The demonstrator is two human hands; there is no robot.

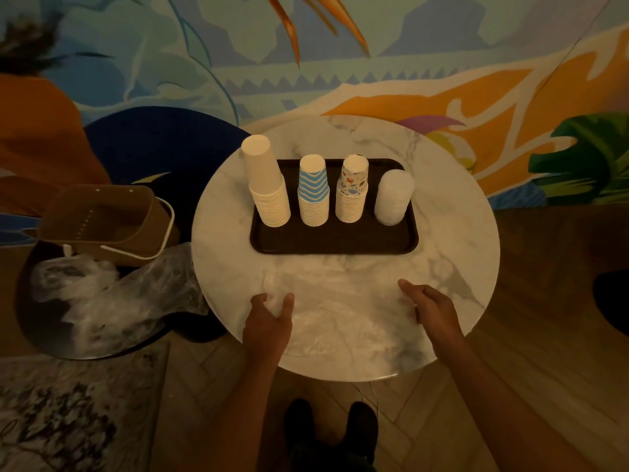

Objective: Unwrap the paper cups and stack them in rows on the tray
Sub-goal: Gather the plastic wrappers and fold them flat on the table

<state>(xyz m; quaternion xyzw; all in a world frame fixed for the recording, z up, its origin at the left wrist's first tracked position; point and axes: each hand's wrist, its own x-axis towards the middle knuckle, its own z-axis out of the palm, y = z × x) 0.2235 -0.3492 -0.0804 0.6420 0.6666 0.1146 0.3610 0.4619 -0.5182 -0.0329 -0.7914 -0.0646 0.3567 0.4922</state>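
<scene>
From my feed: the tray [333, 240] is dark brown on a white marble table [442, 185] with grey veins. Across the tray, left to right: plain cream cups [267, 189], blue-and-white zigzag cups [313, 192], white cups with multicoloured print [352, 192], and a milky white stack [393, 197]. The plastic wrap [340, 311] in front of the tray is cloudy-clear. Left of the tray is a tan basket [102, 216] with a white handle.

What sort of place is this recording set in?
Probably a café or lounge: a bold tropical mural covers the wall, the small round table is marble-topped, and a tray holds stacks of paper cups.
</scene>
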